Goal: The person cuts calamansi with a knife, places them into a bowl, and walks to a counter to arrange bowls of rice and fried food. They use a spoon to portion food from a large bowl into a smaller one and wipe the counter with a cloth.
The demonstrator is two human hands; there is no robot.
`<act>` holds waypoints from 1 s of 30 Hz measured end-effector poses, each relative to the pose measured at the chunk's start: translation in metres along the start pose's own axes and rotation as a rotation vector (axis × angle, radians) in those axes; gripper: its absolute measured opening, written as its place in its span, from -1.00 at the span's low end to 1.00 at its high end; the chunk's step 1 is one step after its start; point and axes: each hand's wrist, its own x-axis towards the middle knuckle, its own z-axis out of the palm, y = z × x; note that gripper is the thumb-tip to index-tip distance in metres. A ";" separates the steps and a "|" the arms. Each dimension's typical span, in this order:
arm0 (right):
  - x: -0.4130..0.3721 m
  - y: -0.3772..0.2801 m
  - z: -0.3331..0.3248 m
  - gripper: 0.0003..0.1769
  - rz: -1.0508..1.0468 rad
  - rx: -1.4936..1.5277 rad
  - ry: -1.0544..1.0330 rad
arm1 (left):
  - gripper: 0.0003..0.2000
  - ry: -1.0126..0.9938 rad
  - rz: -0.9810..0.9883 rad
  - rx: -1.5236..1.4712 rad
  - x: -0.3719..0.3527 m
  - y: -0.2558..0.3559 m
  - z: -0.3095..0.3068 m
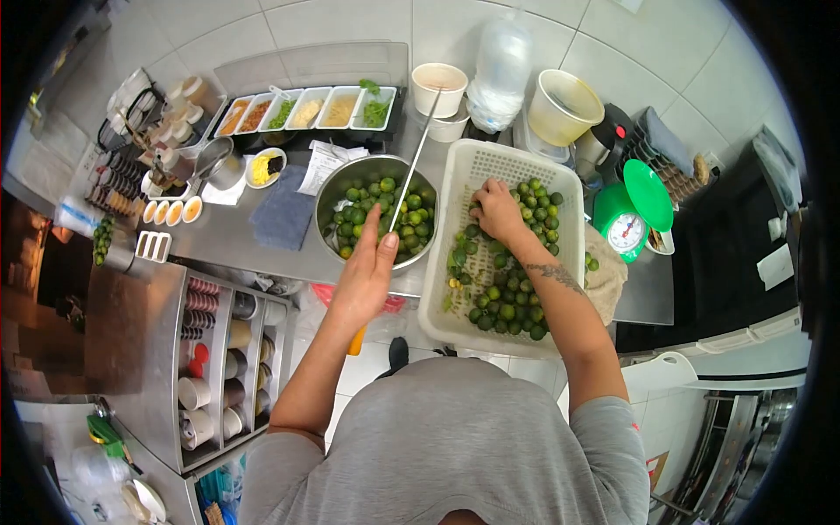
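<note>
My left hand (pixel 363 273) is over the near rim of a steel bowl (pixel 325 241) filled with small green limes (pixel 354 214). A long, thin metal blade or rod (pixel 417 156), seen edge-on, slants up and away from between my thumb and fingers. A yellow-orange piece (pixel 356 341) shows below the wrist, in line with it. My right hand (pixel 499 210) reaches into a white perforated plastic crate (pixel 569 179), its fingers curled down among loose limes (pixel 507 302). Whatever those fingertips hold is hidden. Bits of leaf and yellowish scraps lie on the crate's floor.
Behind the bowl stands a row of white topping trays (pixel 306 109). A blue cloth (pixel 284 210) and a paper slip (pixel 328 166) lie left of it. White tubs (pixel 439 83) stand at the back. A green scale (pixel 623 223) is right of the crate, beside a beige cloth (pixel 606 278).
</note>
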 end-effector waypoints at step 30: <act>-0.067 -0.093 -0.086 -0.77 0.360 1.532 0.056 | -0.47 -0.237 0.127 0.266 -0.031 0.024 0.032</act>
